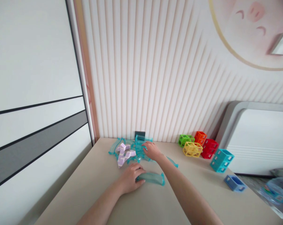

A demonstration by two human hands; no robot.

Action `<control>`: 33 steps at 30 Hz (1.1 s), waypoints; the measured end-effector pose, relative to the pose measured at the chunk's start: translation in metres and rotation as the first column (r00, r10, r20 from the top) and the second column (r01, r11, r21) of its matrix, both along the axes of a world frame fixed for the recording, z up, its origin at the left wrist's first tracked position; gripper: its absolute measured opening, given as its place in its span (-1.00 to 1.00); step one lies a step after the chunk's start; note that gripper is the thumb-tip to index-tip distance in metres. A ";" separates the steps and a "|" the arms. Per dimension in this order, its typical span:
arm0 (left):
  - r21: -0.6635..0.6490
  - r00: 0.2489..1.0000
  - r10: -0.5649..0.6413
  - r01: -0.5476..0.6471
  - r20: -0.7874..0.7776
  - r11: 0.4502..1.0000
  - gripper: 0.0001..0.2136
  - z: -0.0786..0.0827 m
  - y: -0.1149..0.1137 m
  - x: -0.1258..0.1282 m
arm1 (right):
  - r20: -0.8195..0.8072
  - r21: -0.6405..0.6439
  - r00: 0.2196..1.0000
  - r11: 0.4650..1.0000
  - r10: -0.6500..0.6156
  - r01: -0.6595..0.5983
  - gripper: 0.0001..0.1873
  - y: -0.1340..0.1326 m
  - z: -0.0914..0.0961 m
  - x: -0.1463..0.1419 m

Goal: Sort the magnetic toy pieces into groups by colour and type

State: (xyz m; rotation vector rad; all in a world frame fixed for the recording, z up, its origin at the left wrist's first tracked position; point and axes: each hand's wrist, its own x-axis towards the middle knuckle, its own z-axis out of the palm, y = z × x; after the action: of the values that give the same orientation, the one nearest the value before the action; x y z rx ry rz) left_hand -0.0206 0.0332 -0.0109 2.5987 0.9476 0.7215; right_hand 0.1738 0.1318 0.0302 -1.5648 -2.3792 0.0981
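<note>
You have teal curved pieces [153,178]: several, too overlapped to count | lilac-and-white jointed piece [121,157]: 1 | openwork blocks [222,160]: 6 colours | black object [138,133]: 1

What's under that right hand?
Teal pieces, lying close together, show beside the fingers of the right hand. Whatever lies directly beneath its palm is covered, and I can't tell whether the fingers grip a piece.
</note>
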 end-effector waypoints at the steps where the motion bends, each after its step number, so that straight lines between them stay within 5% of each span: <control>1: 0.000 1.000 0.001 -0.001 -0.004 1.000 -0.72 -0.001 0.000 0.000 | 0.018 -0.021 1.000 1.000 0.004 -0.004 -0.69 0.004 0.001 -0.002; 9: 0.006 1.000 0.001 -0.001 -0.011 1.000 -0.71 -0.009 0.004 0.001 | 0.140 -0.128 0.990 0.992 0.024 -0.006 -0.66 0.022 0.003 -0.002; 21: 0.002 0.998 -0.009 0.009 -0.067 1.000 -0.71 -0.011 0.005 0.003 | 0.183 -0.135 0.981 0.990 0.069 -0.045 -0.63 0.015 -0.005 0.002; 33: -0.009 0.997 -0.006 0.005 -0.071 1.000 -0.70 -0.009 0.003 0.003 | 0.353 0.080 0.923 0.979 0.150 -0.189 -0.72 0.003 0.012 0.004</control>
State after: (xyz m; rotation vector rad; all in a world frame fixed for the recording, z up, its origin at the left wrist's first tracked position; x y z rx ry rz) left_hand -0.0171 0.0367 -0.0204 2.6343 0.9608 0.6260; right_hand 0.1783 0.1348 0.0424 -1.4168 -2.7314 -0.2959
